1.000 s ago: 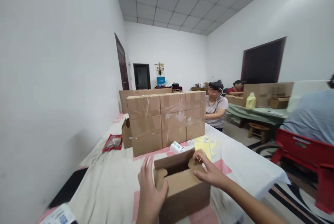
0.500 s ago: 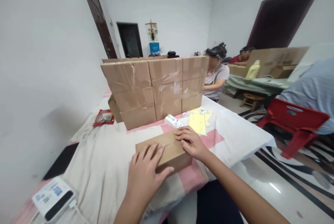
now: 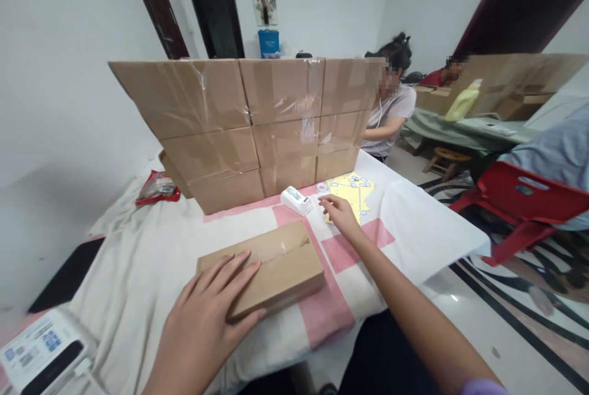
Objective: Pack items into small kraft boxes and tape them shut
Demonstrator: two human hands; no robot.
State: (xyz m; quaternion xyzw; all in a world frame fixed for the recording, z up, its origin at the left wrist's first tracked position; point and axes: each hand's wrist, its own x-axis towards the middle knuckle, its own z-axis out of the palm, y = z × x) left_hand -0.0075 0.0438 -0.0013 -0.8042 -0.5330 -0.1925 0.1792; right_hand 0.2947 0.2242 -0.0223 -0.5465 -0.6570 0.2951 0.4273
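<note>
Pale cloth with pink patches (image 3: 151,272) covers the table, wrinkled at left, where the frame cuts off a white device (image 3: 43,349). Nearest, the left hand (image 3: 202,312) lies open, fingers spread over the left of a brown box (image 3: 280,263) on the table's near side, thumb along its front. Its cardboard looks stiff and dry, probably light and easy to grip, though the top flaps may give if pressed at the seam; both short ends should offer the firmest hold. Contents and far side are hidden. Beyond it, the right hand (image 3: 339,211) hangs loosely curled by some yellow paper (image 3: 352,195), which it partly covers; whether its fingertips pinch anything, I cannot tell. Farther back, a taped stack of boxes (image 3: 285,119) blocks the table behind and the hands of a seated person (image 3: 398,103).
</note>
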